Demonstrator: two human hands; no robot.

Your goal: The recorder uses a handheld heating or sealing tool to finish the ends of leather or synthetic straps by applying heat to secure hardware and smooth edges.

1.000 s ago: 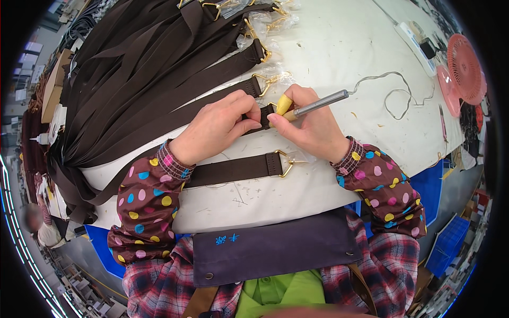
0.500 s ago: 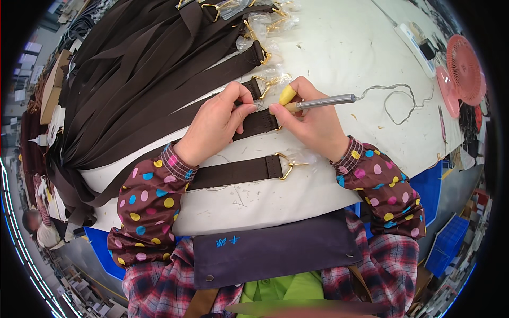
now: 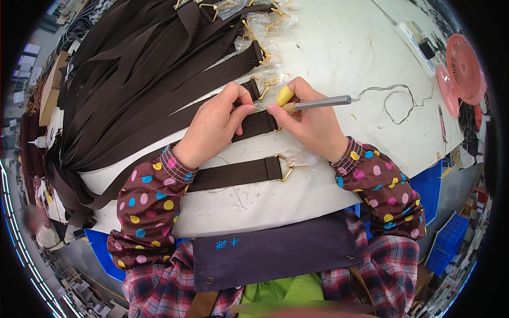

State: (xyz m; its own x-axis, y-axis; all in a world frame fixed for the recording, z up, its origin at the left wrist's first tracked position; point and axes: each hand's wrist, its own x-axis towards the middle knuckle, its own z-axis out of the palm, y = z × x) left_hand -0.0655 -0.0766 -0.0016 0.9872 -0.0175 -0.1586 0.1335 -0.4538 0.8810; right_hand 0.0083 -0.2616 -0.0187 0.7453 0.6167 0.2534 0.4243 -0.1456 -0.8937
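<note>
Strap [image 3: 257, 125]: dark brown, stitched end
Tool [image 3: 324, 102]: grey metal barrel, corded
Left hand [image 3: 209, 126]: pinched together, contents unclear
Right hand [image 3: 316, 130]: clamped on tool

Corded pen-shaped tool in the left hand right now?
No, the right hand grips the pen-shaped tool, while the left hand is over a dark strap.

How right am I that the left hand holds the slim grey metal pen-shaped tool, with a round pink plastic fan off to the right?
Wrong hand: the head view shows the slim grey metal pen-shaped tool in the right hand, not the left hand. The round pink plastic fan is indeed off to the right.
</note>
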